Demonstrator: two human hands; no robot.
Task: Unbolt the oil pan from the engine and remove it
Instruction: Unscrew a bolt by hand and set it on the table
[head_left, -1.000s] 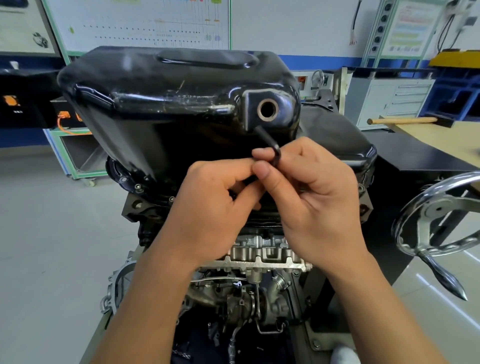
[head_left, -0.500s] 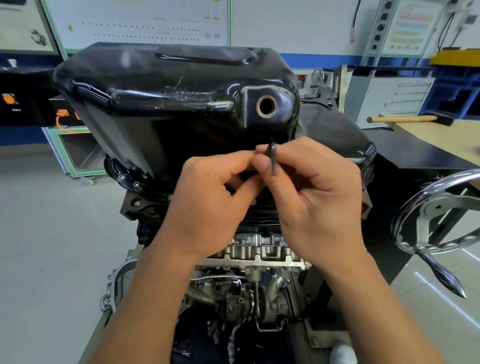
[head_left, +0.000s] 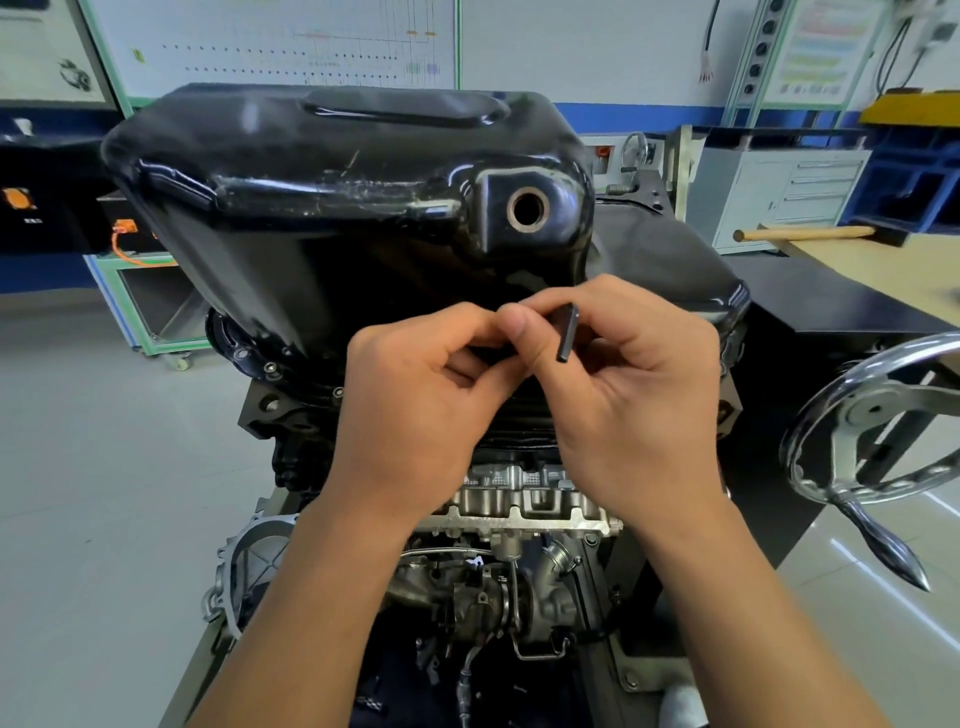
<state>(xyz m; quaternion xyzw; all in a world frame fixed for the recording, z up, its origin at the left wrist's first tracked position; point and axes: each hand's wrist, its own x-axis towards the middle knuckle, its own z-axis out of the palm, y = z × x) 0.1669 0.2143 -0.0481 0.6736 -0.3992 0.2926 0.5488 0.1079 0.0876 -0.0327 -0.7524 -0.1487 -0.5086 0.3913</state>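
A glossy black metal oil pan (head_left: 332, 208) fills the upper centre of the frame, seated on a grey upturned engine (head_left: 519, 499). At centre, in front of the pan's lower edge, the right hand (head_left: 639, 415) pinches a short black hex key (head_left: 567, 332) between thumb and fingers. The left hand (head_left: 415, 410) is curled, fingertips against the right thumb; whether it grips the key cannot be told. A silver handwheel (head_left: 872, 410) sits at right.

Oil pan (head_left: 337, 208), left hand (head_left: 410, 415) and right hand (head_left: 634, 415) pinching hex key (head_left: 567, 332)
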